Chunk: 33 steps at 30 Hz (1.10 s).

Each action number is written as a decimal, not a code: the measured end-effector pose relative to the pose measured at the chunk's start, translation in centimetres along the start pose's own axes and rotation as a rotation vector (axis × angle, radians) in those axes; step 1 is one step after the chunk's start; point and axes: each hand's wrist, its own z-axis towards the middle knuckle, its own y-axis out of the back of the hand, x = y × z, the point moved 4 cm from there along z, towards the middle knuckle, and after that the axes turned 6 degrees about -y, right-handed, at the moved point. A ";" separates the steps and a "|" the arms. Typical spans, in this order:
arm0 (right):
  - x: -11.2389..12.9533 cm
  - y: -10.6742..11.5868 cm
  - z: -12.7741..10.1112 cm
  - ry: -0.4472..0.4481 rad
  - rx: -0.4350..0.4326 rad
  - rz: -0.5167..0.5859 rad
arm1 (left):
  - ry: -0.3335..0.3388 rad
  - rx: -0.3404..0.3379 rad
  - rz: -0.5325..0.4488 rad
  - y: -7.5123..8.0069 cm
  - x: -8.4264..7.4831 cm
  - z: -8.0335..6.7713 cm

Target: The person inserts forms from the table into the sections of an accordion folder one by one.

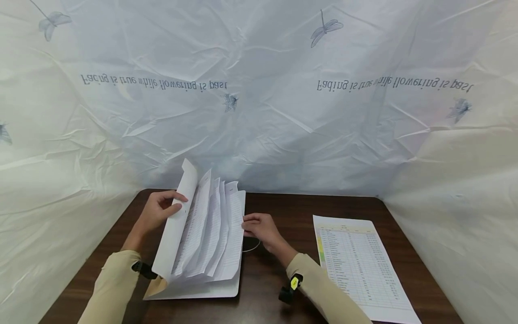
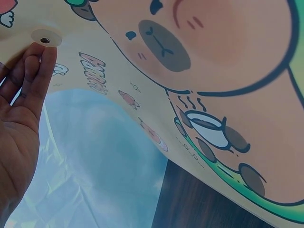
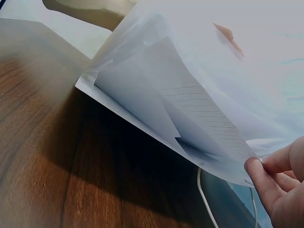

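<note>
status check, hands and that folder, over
Left hand holds the folder's front flap up. Right hand pinches the edge of the fanned sheets. Printed sheet lies apart to the right, nothing in the way.

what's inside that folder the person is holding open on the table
Inside the open pale expanding folder, several white printed sheets stand fanned in its pockets, between the left hand and right hand. Anything lower in the pockets is hidden.

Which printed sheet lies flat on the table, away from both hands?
The single sheet with the coloured table, on the person's right side of the table. The other sheets stand fanned inside the folder, which both hands hold.
</note>
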 end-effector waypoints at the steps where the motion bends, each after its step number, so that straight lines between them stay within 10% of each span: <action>1: 0.0 -0.2 0.1 -0.004 0.000 -0.002 | 0.002 -0.001 -0.003 0.0 -0.1 0.0; 33: -0.4 -2.8 1.0 -0.026 -0.023 -0.170 | -0.021 -0.004 -0.002 0.0 -0.1 -0.1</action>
